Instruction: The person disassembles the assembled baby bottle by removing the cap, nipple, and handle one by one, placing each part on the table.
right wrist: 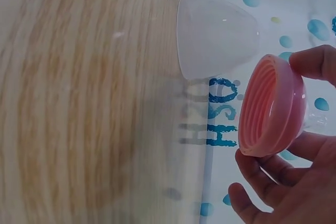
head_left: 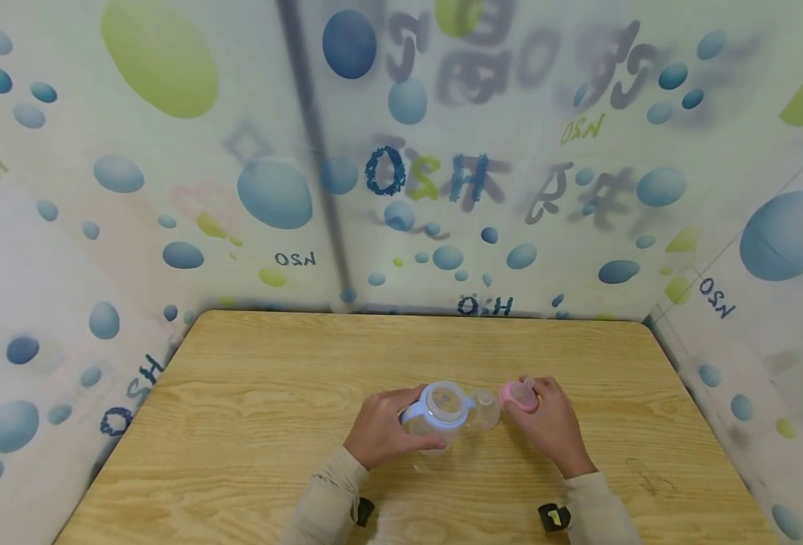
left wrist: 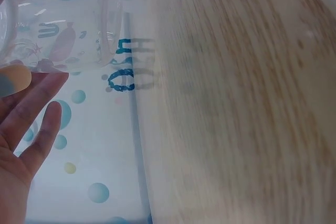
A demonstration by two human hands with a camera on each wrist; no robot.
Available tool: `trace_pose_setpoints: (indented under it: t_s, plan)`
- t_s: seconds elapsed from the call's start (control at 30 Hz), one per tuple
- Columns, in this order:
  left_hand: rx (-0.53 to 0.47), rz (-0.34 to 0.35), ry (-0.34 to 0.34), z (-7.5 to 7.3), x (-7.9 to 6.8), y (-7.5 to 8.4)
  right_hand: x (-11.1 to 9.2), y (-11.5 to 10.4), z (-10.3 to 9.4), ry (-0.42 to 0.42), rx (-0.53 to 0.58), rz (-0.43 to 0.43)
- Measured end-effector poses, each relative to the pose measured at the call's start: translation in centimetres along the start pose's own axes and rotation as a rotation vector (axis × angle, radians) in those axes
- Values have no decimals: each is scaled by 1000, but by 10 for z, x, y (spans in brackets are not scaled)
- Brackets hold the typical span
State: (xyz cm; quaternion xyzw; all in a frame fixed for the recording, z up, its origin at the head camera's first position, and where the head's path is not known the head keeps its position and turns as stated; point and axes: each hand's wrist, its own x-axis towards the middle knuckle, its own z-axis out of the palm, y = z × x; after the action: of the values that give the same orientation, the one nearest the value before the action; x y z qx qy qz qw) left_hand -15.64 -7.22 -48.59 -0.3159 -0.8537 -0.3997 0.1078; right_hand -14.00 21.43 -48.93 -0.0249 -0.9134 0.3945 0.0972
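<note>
The bottle [left wrist: 63,27] looks like clear, shiny plastic. The pink ring [right wrist: 284,111] looks like shiny plastic, bumpy inside. The cloudy cap [right wrist: 216,38] looks like smooth plastic. The surface [head_left: 272,378] looks like shiny, stripy wood.

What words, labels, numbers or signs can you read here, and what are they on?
"H2O", mirrored, on the back wall and left wall.
"N2O", mirrored, on both and on the right wall.
Grey characters on the back wall: too blurred to read.
Marks on or behind the clear bottle: too blurred to read.
Pink screw ring: no readable text.
</note>
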Motion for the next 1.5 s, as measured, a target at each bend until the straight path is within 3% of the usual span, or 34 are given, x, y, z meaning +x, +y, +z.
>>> trace_pose_setpoints:
  t_s: [0.8,1.5]
  plan:
    - [-9,-30,-7,-2,-2,2,-1,16,2,-123,-136,17]
    - [5,-32,-15,0,0,2,-2,18,4,-152,-180,1]
